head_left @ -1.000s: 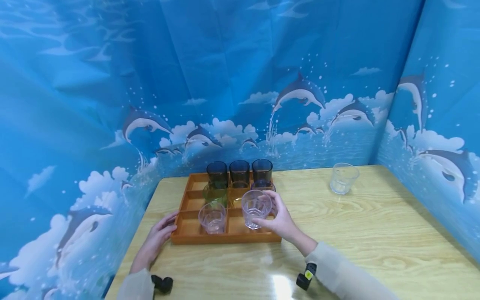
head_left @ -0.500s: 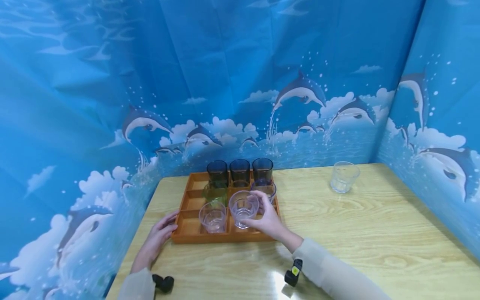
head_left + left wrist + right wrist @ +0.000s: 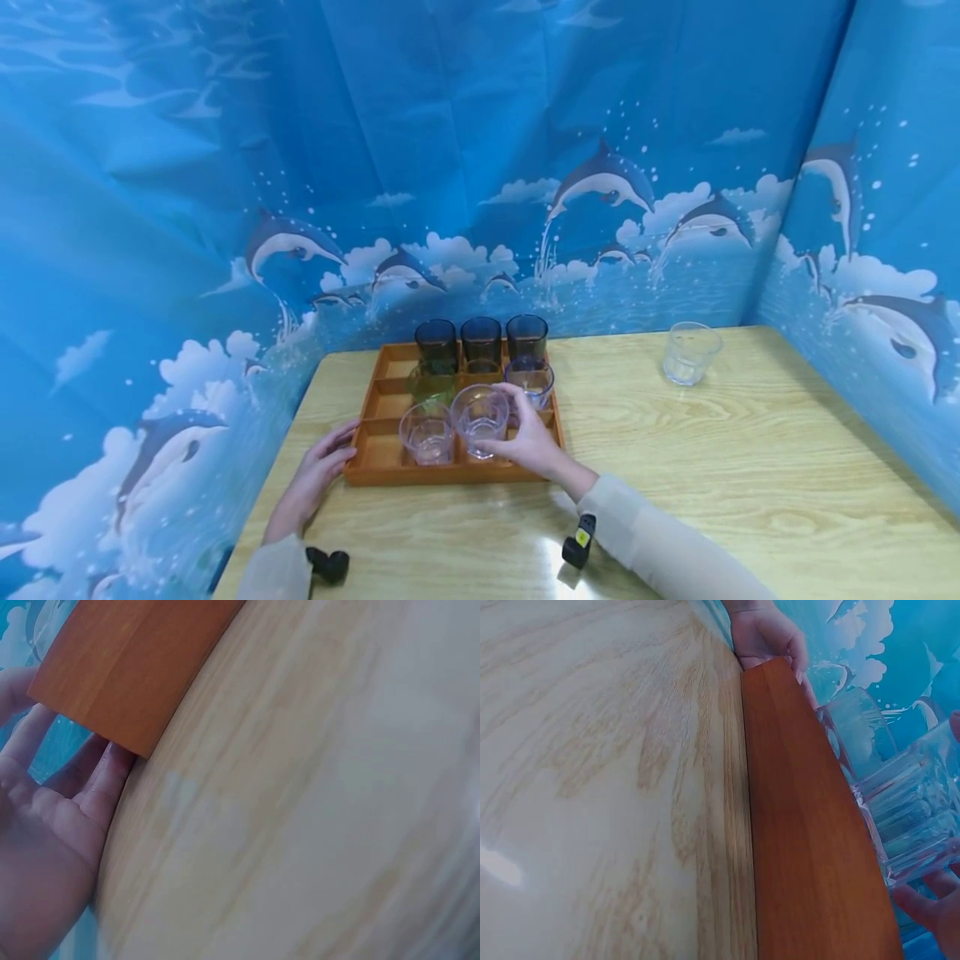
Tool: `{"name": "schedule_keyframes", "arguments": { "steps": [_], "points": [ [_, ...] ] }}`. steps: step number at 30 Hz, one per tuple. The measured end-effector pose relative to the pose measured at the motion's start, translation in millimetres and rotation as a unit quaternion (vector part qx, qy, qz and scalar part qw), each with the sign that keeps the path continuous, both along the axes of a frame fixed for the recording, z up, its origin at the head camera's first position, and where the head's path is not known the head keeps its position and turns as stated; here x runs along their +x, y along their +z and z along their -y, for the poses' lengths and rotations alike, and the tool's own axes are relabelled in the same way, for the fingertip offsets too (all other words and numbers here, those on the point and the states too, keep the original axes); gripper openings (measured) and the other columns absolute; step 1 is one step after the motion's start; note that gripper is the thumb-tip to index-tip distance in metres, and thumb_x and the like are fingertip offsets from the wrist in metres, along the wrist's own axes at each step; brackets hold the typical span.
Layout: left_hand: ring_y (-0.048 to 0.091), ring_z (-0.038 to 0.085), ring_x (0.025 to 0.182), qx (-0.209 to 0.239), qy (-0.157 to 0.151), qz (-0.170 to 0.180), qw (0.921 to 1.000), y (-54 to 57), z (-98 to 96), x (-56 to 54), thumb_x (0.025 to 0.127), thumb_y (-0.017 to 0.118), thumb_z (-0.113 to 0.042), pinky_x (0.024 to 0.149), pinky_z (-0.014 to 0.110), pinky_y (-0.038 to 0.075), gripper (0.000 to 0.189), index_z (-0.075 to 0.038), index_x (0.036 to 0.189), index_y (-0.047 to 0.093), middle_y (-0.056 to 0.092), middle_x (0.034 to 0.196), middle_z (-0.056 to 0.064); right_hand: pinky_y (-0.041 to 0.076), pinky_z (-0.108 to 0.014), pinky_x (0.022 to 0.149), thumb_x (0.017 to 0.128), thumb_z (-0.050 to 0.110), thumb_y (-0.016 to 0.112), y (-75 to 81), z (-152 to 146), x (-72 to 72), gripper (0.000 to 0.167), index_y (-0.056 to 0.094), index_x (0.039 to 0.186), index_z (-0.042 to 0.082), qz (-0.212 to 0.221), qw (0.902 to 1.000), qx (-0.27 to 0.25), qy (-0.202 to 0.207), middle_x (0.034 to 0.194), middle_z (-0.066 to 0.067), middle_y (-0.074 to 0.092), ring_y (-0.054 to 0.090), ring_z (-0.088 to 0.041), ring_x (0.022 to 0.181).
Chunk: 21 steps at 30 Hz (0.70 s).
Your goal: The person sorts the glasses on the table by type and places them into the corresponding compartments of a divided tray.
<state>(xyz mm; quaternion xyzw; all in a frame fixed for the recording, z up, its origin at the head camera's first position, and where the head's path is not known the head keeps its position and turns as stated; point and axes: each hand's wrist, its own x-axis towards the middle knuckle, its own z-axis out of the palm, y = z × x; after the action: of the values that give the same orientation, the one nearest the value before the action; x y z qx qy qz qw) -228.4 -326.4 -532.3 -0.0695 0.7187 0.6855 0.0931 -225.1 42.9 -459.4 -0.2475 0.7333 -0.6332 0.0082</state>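
Observation:
My right hand (image 3: 532, 450) grips a clear drinking glass (image 3: 477, 417) by its side, thumb at the front and fingers behind. The glass is upright at the front middle compartment of a wooden divided tray (image 3: 450, 476). Left of it, another clear glass (image 3: 429, 442) stands in the same row, their rims overlapping in the head view. In the right wrist view the held glass (image 3: 915, 814) shows just past the tray's front wall (image 3: 802, 825). My left hand (image 3: 315, 475) rests its fingers against the tray's left side, near the front corner (image 3: 139, 712).
Three dark glasses (image 3: 481, 340) fill part of the tray's back row. The middle row has a green glass (image 3: 431, 383), an amber one (image 3: 482, 368) partly hidden, and a blue-rimmed one (image 3: 531, 383). One clear glass (image 3: 690, 354) stands on the table at right. A dolphin-print backdrop (image 3: 450, 167) borders the table.
My right hand has carried the clear glass leftward, from the right part of the tray's front row to beside the other clear glass. My left hand has stayed at the tray's side.

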Motion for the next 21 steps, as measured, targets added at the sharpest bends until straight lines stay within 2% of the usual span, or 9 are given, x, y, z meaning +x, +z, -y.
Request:
{"name": "schedule_keyframes", "arguments": {
  "steps": [8,21],
  "points": [
    [0.021,0.026,0.135,-0.003,0.002,0.010,0.9999,1.1,-1.1,0.9,0.091,0.058,-0.022,0.107,0.050,0.020,0.058,-0.014,0.144,0.035,0.024,0.150,0.008,0.035,-0.051,0.098,0.073,0.009,0.078,-4.3,0.6,0.2,0.079,0.032,0.136,0.000,0.002,0.9990,0.044,0.011,0.133,-0.024,0.042,0.044,-0.040,0.119],
    [0.023,0.025,0.134,-0.006,0.007,0.007,0.9999,2.5,-2.2,0.2,0.091,0.057,-0.022,0.107,0.048,0.021,0.057,-0.014,0.143,0.036,0.026,0.149,0.008,0.037,-0.049,0.097,0.075,0.010,0.077,-8.3,-2.5,-5.3,0.079,0.031,0.138,0.000,0.015,0.9984,0.050,0.023,0.134,-0.023,0.040,0.043,-0.038,0.120]
  ]
}}
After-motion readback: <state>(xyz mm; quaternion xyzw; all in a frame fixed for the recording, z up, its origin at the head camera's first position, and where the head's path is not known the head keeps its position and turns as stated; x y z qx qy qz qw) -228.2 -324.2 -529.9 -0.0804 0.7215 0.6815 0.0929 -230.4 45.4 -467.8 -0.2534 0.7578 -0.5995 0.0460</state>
